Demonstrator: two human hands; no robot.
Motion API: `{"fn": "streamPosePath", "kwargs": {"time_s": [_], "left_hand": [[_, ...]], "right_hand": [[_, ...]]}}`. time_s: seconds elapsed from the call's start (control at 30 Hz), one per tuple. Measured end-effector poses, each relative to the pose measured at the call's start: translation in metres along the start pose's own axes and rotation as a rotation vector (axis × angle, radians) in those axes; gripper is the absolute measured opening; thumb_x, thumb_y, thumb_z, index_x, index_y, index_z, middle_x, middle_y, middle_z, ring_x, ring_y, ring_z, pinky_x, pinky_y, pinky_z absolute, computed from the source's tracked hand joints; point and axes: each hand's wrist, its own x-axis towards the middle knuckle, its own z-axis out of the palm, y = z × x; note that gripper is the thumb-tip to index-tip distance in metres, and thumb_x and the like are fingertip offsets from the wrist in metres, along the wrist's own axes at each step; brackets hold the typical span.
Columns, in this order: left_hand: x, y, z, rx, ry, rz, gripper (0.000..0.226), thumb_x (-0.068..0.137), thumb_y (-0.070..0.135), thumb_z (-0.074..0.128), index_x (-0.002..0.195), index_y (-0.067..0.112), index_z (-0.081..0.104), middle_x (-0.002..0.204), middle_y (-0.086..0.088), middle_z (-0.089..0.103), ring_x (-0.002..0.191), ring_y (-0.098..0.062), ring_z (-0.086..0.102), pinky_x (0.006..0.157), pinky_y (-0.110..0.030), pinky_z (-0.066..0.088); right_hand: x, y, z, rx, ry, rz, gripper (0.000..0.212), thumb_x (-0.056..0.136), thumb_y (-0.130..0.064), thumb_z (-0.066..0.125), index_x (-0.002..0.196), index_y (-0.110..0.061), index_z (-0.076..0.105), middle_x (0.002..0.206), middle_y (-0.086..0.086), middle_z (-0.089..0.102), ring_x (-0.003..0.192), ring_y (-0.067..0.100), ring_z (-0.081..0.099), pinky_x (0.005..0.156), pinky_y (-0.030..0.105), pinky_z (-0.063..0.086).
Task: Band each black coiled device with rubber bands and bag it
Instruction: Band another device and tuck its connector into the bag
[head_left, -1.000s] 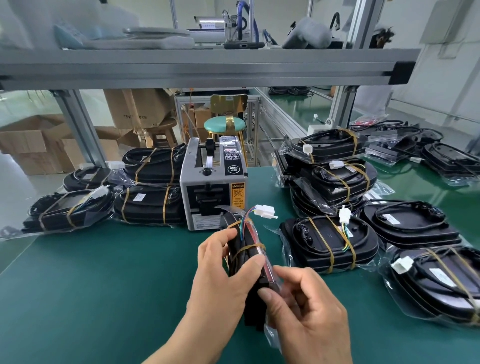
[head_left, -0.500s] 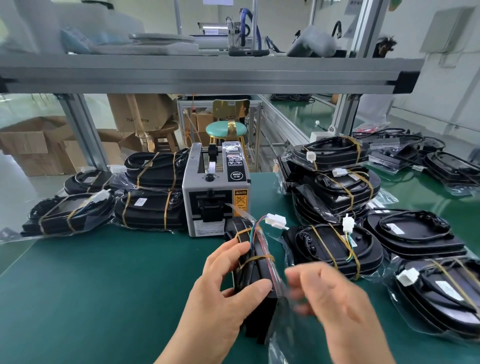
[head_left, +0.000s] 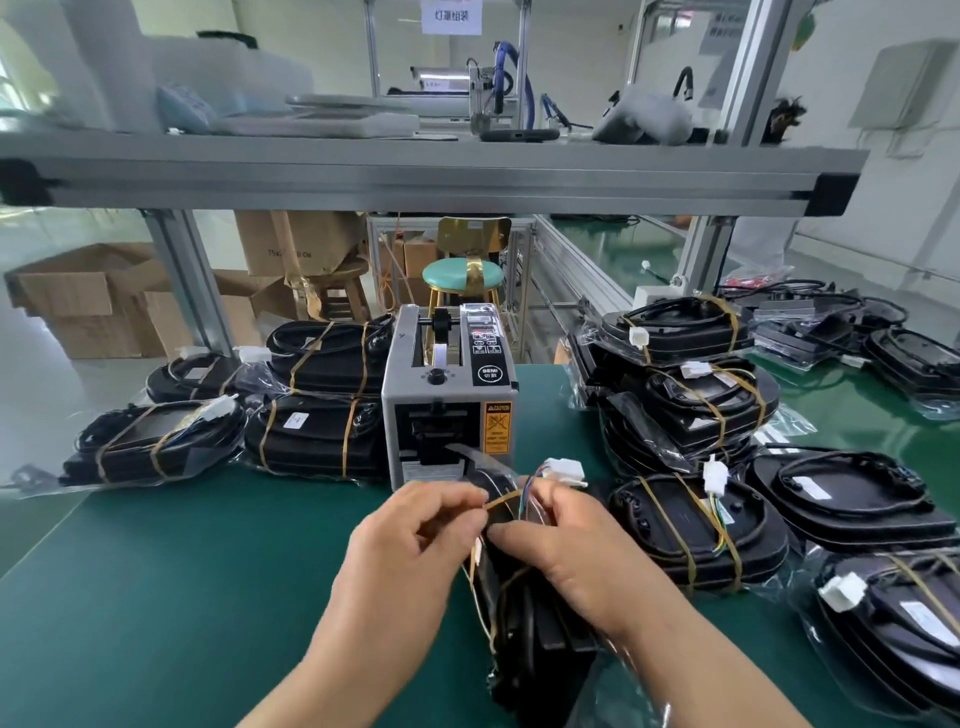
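Device (head_left: 524, 618): being held on edge on the mat (head_left: 208, 597), near centre, just this side of the dispenser (head_left: 449, 410).
Left hand (head_left: 410, 540): band (head_left: 501, 500) being pinched between curled fingers.
Right hand (head_left: 576, 551): fingers being curled over the top of the black unit, gripping it.

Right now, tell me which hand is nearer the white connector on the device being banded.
Right. The right hand grips the black device just below the white connector; the left hand is farther off to its left, pinching a rubber band.
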Motion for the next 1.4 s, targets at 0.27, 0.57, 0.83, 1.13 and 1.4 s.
{"fn": "streamPosePath", "kwargs": {"time_s": [0.27, 0.57, 0.83, 1.13, 1.4], "left_hand": [[0.026, 0.011, -0.003, 0.371, -0.08, -0.021, 0.02, 0.087, 0.03, 0.071, 0.07, 0.032, 0.061, 0.084, 0.012, 0.054, 0.075, -0.003, 0.054, 0.072, -0.028, 0.046], [0.027, 0.011, -0.027, 0.171, -0.497, 0.014, 0.025, 0.092, 0.019, 0.062, 0.071, 0.032, 0.062, 0.056, 0.016, 0.051, 0.048, -0.005, 0.037, 0.046, -0.017, 0.033], [0.062, -0.006, -0.022, 0.288, -0.226, 0.285, 0.044, 0.086, 0.006, 0.072, 0.11, 0.042, 0.067, 0.092, 0.011, 0.05, 0.075, -0.004, 0.05, 0.074, -0.01, 0.04], [0.095, 0.014, -0.005, 0.492, -0.388, 0.416, 0.008, 0.09, 0.019, 0.07, 0.084, 0.024, 0.07, 0.094, 0.013, 0.047, 0.086, -0.003, 0.052, 0.081, -0.032, 0.046], [0.099, -0.005, -0.018, 0.087, 0.153, 0.008, 0.017, 0.086, 0.026, 0.071, 0.072, 0.035, 0.072, 0.069, 0.018, 0.066, 0.062, 0.005, 0.056, 0.06, -0.014, 0.04]], "right_hand": [[-0.002, -0.005, 0.012, -0.047, 0.016, -0.02, 0.033, 0.07, -0.021, 0.069, 0.101, -0.016, 0.063, 0.1, 0.017, 0.069, 0.069, 0.011, 0.054, 0.063, 0.031, 0.048], [-0.005, -0.004, 0.012, -0.022, 0.012, -0.062, 0.049, 0.062, -0.026, 0.071, 0.108, -0.012, 0.061, 0.105, 0.019, 0.068, 0.075, 0.012, 0.053, 0.07, 0.032, 0.046], [-0.002, -0.006, 0.007, -0.044, 0.045, -0.048, 0.029, 0.071, -0.013, 0.078, 0.097, -0.025, 0.069, 0.094, 0.002, 0.075, 0.089, 0.028, 0.07, 0.08, 0.037, 0.057], [-0.004, -0.008, 0.014, -0.078, 0.044, -0.12, 0.067, 0.07, -0.013, 0.074, 0.122, -0.046, 0.048, 0.099, 0.003, 0.07, 0.088, 0.025, 0.065, 0.082, 0.034, 0.055], [-0.005, -0.005, 0.009, -0.027, 0.018, -0.251, 0.072, 0.075, -0.007, 0.074, 0.089, -0.072, 0.049, 0.097, -0.023, 0.069, 0.084, -0.001, 0.067, 0.064, 0.005, 0.046]]}}
